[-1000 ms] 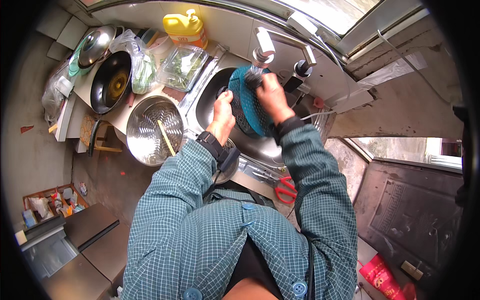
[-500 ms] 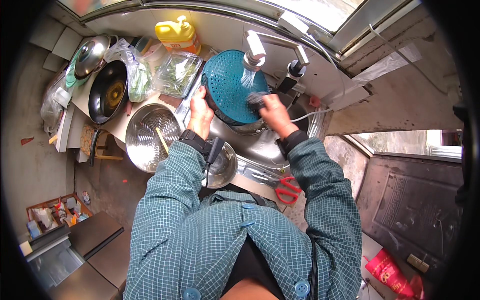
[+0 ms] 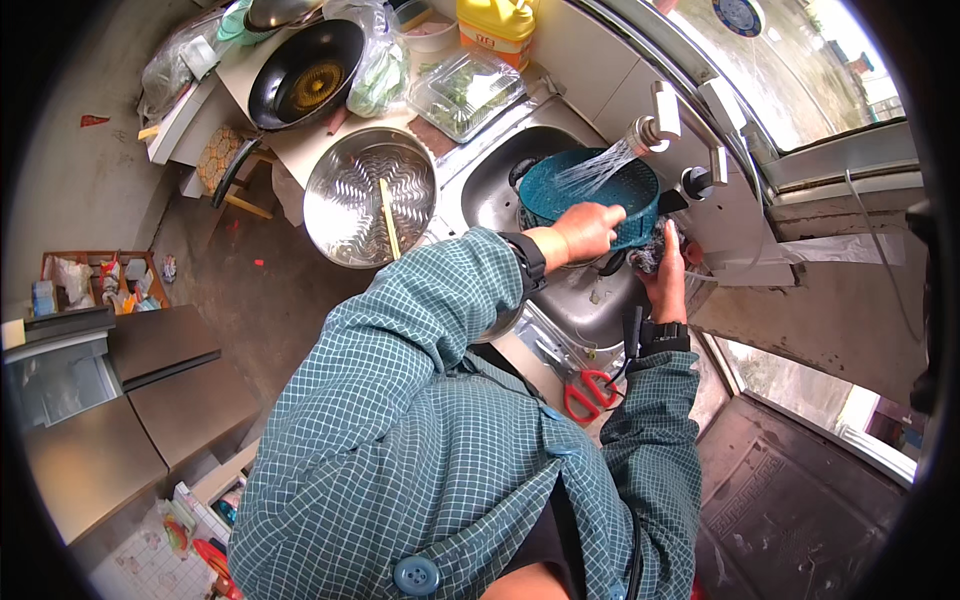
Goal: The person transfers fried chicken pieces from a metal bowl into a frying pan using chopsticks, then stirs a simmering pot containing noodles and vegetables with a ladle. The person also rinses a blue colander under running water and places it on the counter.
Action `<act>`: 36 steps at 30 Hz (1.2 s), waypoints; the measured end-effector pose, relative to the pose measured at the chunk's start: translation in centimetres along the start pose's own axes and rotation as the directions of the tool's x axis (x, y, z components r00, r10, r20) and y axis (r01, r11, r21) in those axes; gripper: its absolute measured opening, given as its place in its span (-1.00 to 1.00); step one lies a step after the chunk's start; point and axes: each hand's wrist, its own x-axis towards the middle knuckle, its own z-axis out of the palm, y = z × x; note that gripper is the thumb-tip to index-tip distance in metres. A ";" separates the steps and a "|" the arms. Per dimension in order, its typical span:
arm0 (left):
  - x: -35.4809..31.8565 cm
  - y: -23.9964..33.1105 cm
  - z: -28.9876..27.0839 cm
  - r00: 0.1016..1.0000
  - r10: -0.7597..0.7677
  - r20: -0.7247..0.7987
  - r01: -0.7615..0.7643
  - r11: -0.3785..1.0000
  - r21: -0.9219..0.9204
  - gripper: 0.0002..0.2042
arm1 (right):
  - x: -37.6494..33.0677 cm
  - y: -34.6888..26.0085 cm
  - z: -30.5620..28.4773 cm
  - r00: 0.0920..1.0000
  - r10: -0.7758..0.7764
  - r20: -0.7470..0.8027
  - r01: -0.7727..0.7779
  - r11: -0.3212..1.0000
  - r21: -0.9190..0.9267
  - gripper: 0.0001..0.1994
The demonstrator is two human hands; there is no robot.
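Observation:
A teal perforated colander (image 3: 642, 182) sits tilted over the sink (image 3: 488, 195), under water from the running faucet (image 3: 664, 112). My left hand (image 3: 585, 232) is closed on its near rim. Against the colander's right outer side, my right hand (image 3: 668, 285) holds a dark, fuzzy scrubber (image 3: 648, 256), its fingers partly curled behind it. Black handles of a pot show below the colander, which hides most of that pot.
Left of the sink stand a ridged steel basin (image 3: 335, 190) with wooden chopsticks (image 3: 388, 215), a black wok (image 3: 290, 85), a clear plastic box of greens (image 3: 465, 95) and a yellow jug (image 3: 497, 28). Red-handled scissors (image 3: 590, 394) lie at the sink's front edge.
The colander has gone from tipped up, its inside facing me, to lower in the sink. My left hand moved to its near rim; my right hand took the scrubber to its outer side. The view swung.

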 end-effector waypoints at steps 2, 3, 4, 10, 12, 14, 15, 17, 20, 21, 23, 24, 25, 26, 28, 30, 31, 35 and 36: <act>-1.0 1.1 0.5 0.993 0.078 0.088 -0.083 0.994 0.064 -0.85 | -0.6 0.7 -0.2 0.997 0.066 -0.043 -0.074 0.971 -0.229 -0.66; -1.5 1.7 0.6 0.983 0.111 0.148 -0.131 0.983 0.132 -0.82 | -1.1 1.0 0.1 0.994 0.113 -0.009 -0.112 0.963 -0.246 -0.65; -2.1 1.4 1.0 0.977 0.150 0.153 -0.173 0.974 0.148 -0.81 | -0.9 1.9 -0.1 0.993 0.110 0.036 -0.102 0.981 -0.168 -0.65; -3.9 -0.5 0.5 0.931 0.276 0.239 -0.337 0.902 0.272 -0.80 | 1.6 6.0 0.3 0.994 0.109 0.025 -0.110 0.994 0.020 -0.76; -3.9 -0.2 -0.4 0.918 0.326 0.228 -0.386 0.869 0.309 -0.77 | 2.5 6.9 0.1 0.988 0.157 0.008 -0.157 0.984 0.083 -0.81; -3.2 1.5 -3.6 0.868 0.486 0.098 -0.490 0.811 0.320 -0.71 | 3.3 7.1 -0.7 0.988 0.152 -0.018 -0.149 0.984 0.095 -0.81; -3.3 1.8 -5.1 0.875 0.463 -0.144 -0.409 0.865 0.292 -0.63 | 3.4 7.1 -1.2 0.988 0.151 -0.030 -0.147 0.984 0.101 -0.82; -3.6 -1.4 -7.1 0.765 0.272 -0.584 -0.067 0.935 0.348 -0.38 | 2.9 6.7 -1.2 0.994 0.080 -0.068 -0.070 0.988 0.136 -0.82; -4.9 -6.6 -8.3 0.809 -0.431 -0.400 0.242 0.864 -0.441 -0.30 | 0.0 4.8 0.5 0.998 -0.042 -0.050 0.042 0.999 -0.008 -0.78; -4.7 -5.7 -9.3 0.860 -0.510 -0.011 0.312 0.542 -0.781 -0.32 | 0.0 4.9 0.5 0.994 -0.091 -0.061 0.089 0.995 -0.045 -0.75; -4.2 -6.1 -9.1 0.779 -0.622 0.081 0.399 0.391 -0.829 -0.35 | 0.4 4.4 -0.2 0.995 -0.010 -0.102 0.004 0.998 -0.064 -0.62; -4.4 -6.3 -9.1 0.728 -0.675 0.123 0.429 0.308 -0.849 -0.37 | 0.4 4.1 -1.1 1.000 -0.019 -0.024 0.017 0.997 -0.073 -0.63; -4.7 -7.4 -8.2 0.753 -0.654 0.067 0.346 0.308 -0.886 -0.38 | 0.3 3.9 -1.7 0.998 -0.023 0.059 0.028 0.996 -0.085 -0.65; -4.9 -8.3 -7.2 0.739 -0.673 -0.008 0.312 0.354 -0.882 -0.39 | 0.0 4.1 -2.1 0.997 -0.068 0.020 0.068 0.998 -0.005 -0.71; -4.9 -11.7 -4.8 0.691 -0.696 -0.193 0.291 0.513 -0.808 -0.39 | 0.8 4.3 -4.1 0.926 -0.355 -0.129 0.341 0.932 -0.121 -0.72; -4.5 -10.5 -3.9 0.691 -0.676 -0.255 0.320 0.603 -0.731 -0.41 | 0.5 2.7 -3.4 0.749 -0.636 -0.184 0.534 0.745 -0.399 -0.67; -4.8 -8.5 -4.1 0.695 -0.672 -0.256 0.348 0.626 -0.698 -0.42 | -1.0 0.5 -1.4 0.732 -0.664 -0.149 0.508 0.679 -0.530 -0.67; -3.8 -3.3 -4.0 0.829 -0.487 -0.276 0.278 0.786 -0.553 -0.44 | 6.9 -0.1 -0.9 0.948 -0.284 -0.142 0.111 0.715 -0.691 -0.39; -4.2 -2.8 -3.6 0.829 -0.486 -0.279 0.284 0.794 -0.538 -0.43 | 7.1 -0.6 2.0 0.963 -0.234 -0.136 0.106 0.787 -0.607 -0.41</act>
